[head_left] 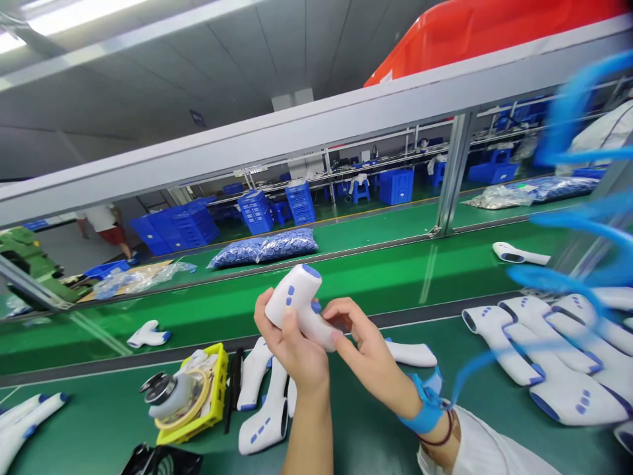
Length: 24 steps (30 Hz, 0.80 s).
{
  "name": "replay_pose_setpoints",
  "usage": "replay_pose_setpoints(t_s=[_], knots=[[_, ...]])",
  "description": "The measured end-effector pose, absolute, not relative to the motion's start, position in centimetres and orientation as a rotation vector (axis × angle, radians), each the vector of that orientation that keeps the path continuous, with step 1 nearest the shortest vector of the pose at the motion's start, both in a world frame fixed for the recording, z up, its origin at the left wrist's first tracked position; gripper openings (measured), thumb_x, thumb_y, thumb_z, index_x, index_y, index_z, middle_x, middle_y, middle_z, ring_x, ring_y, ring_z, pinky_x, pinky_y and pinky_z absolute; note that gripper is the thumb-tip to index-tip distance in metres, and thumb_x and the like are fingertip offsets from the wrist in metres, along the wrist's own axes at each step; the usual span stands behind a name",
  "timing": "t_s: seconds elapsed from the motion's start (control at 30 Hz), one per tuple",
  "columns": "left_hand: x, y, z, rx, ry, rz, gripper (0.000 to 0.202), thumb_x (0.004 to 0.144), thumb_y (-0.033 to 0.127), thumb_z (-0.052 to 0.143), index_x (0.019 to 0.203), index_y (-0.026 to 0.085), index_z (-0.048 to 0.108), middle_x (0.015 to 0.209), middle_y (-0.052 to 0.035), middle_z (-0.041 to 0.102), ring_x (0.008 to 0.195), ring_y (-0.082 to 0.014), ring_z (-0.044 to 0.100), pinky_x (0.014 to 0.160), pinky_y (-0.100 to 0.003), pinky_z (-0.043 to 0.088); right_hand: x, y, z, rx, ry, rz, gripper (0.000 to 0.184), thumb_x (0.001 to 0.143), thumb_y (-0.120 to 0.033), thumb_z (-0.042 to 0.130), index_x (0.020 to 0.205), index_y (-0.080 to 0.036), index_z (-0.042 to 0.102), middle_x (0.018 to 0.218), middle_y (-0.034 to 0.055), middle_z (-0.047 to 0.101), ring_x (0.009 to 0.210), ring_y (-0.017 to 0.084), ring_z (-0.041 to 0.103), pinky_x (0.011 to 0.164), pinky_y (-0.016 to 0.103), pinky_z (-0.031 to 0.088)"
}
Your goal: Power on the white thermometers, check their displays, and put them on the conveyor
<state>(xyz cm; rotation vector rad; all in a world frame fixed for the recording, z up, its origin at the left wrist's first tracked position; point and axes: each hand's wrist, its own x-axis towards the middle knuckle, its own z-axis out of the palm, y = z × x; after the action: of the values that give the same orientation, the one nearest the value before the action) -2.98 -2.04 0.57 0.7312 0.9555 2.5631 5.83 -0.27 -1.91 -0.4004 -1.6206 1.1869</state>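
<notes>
A white infrared thermometer (297, 300) with blue buttons and a blue end is held up in front of me. Wrapped around its head and body is my left hand (297, 353), thumb on the front. My right hand (363, 343) pinches the lower end of the handle, and a blue wrist strap (428, 399) is on that wrist. Beneath my hands, several similar white thermometers (264, 425) lie on the green bench, one (413, 354) partly behind my right hand.
On the left sits a yellow basket (220, 396) with a dispenser bottle (171, 396). Many thermometer bodies (529, 343) lie at right, beside a coiled blue cord (524, 277). A green conveyor (395, 277) runs behind, carrying a thermometer (148, 334). A person (109, 224) stands far left.
</notes>
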Motion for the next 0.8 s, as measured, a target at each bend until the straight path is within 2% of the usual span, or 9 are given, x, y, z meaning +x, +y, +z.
replay_pose_setpoints(t_s=[0.1,0.23,0.4,0.57,0.67,0.8], knots=[[-2.8,-2.1,0.0,0.861,1.061,2.603,0.030,0.083,0.031,0.061,0.112,0.027,0.053,0.105,-0.0013,0.054,0.077,-0.0136,0.058,0.069,-0.026,0.050,6.0,-0.4,-1.6,-0.507,-1.704,1.166,0.023,0.090,-0.016,0.047,0.111,-0.023,0.052,0.108,0.0056,0.060,0.102,0.019,0.059,0.092,0.034,0.047],[-2.7,-2.3,-0.3,0.935,1.170,2.585,0.027,0.083,0.032,0.061,0.108,0.025,0.056,0.109,-0.0026,0.052,0.089,-0.0151,0.054,0.074,-0.023,0.048,5.9,-0.6,-1.4,-0.547,-1.802,1.172,0.025,0.092,-0.018,0.046,0.117,-0.022,0.051,0.117,0.0076,0.062,0.110,0.021,0.059,0.096,0.037,0.046],[-2.7,-2.3,-0.2,0.941,1.225,2.517,0.028,0.084,0.035,0.059,0.109,0.025,0.053,0.111,-0.0034,0.052,0.088,-0.0164,0.056,0.073,-0.025,0.050,5.9,-0.7,-1.7,-0.559,-1.818,1.139,0.024,0.095,-0.025,0.046,0.118,-0.022,0.050,0.119,0.0082,0.062,0.111,0.022,0.059,0.096,0.037,0.046],[-2.8,-2.1,-0.2,0.974,1.191,2.541,0.027,0.085,0.033,0.059,0.110,0.024,0.054,0.109,-0.0033,0.053,0.084,-0.0135,0.056,0.069,-0.021,0.049,5.8,-0.9,-2.2,-0.632,-1.852,1.153,0.026,0.096,-0.028,0.045,0.121,-0.024,0.047,0.122,0.0086,0.061,0.112,0.023,0.059,0.095,0.039,0.046],[-2.9,-2.0,-0.4,0.982,1.176,2.536,0.027,0.084,0.032,0.060,0.109,0.024,0.055,0.108,-0.0033,0.053,0.083,-0.0133,0.056,0.068,-0.020,0.049,5.6,-1.2,-2.3,-0.654,-1.888,1.110,0.026,0.098,-0.033,0.041,0.121,-0.023,0.046,0.118,0.0097,0.063,0.106,0.024,0.061,0.089,0.039,0.048],[-2.9,-1.6,-1.0,0.922,1.142,2.471,0.030,0.085,0.032,0.060,0.113,0.025,0.054,0.112,-0.0036,0.054,0.084,-0.0149,0.058,0.071,-0.025,0.052,5.5,-1.1,-2.7,-0.638,-1.922,0.999,0.025,0.099,-0.033,0.040,0.119,-0.021,0.047,0.109,0.0112,0.065,0.094,0.025,0.063,0.080,0.038,0.048]])
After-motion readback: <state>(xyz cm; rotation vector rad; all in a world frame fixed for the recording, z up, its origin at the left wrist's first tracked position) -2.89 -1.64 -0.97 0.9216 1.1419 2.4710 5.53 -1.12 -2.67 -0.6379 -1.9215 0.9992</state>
